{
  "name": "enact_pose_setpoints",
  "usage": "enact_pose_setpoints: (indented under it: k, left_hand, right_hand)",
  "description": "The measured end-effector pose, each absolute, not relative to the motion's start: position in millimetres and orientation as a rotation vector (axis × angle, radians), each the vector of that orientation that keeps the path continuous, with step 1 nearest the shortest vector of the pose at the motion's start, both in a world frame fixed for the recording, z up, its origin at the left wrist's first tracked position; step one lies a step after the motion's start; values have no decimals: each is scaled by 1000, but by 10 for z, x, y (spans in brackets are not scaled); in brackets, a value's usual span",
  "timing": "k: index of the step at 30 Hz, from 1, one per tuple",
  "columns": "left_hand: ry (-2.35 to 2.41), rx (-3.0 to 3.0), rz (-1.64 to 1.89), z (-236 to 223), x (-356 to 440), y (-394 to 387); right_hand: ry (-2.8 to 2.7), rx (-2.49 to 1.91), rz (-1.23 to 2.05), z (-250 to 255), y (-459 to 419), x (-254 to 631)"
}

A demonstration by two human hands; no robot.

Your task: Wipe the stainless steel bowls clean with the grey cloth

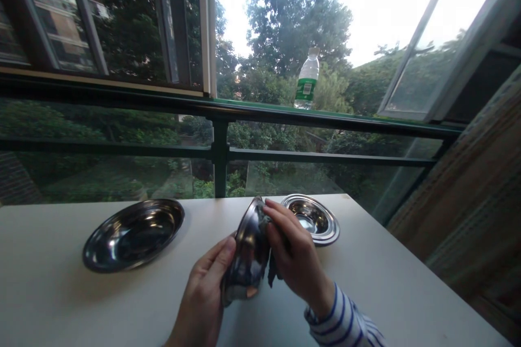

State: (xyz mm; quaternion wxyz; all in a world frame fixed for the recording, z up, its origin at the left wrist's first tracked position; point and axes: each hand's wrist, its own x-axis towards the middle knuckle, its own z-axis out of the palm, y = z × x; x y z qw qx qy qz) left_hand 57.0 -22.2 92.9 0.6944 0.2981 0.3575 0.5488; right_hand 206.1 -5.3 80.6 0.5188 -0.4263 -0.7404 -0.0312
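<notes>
A shiny metal bowl (pixel 246 260) is tilted on its side above the white table. My left hand (pixel 207 282) grips its rim, with the thumb on the near side. My right hand (pixel 295 252) presses a dark cloth (pixel 272 271) against the bowl's outer wall; most of the cloth is hidden under the fingers. Behind my right hand, two nested-looking metal bowls (pixel 331 234) with wide rims rest on the table. To the left lies a larger metal basin (pixel 136 236), its inside facing up.
The white table (pixel 386 287) runs up to a green railing (pixel 220 157) with glass panels. A clear plastic bottle (pixel 306 84) with a green label stands on the ledge above the rail. A curtain (pixel 459 195) hangs at the right, beside an open window (pixel 427 59).
</notes>
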Motion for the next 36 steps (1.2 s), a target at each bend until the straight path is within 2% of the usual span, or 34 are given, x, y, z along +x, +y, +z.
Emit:
enact_pose_setpoints:
  k: [7, 13, 22, 30, 36]
  left_hand:
    - [822, 685, 1279, 931, 566, -209]
    - [836, 740, 1319, 1012, 529, -189]
    - [791, 758, 1301, 962, 483, -135]
    - [844, 764, 1387, 836, 454, -94]
    - [813, 854, 1272, 834, 505, -144]
  right_hand:
    - [-2102, -696, -280, 768, -173, 1912]
    - [-2177, -621, -544, 696, -164, 1898]
    - [-2237, -510, -634, 767, -165, 1879]
    - [-2226, -480, -621, 776, -186, 1855]
    - [-1999, -733, -256, 769, -65, 2032]
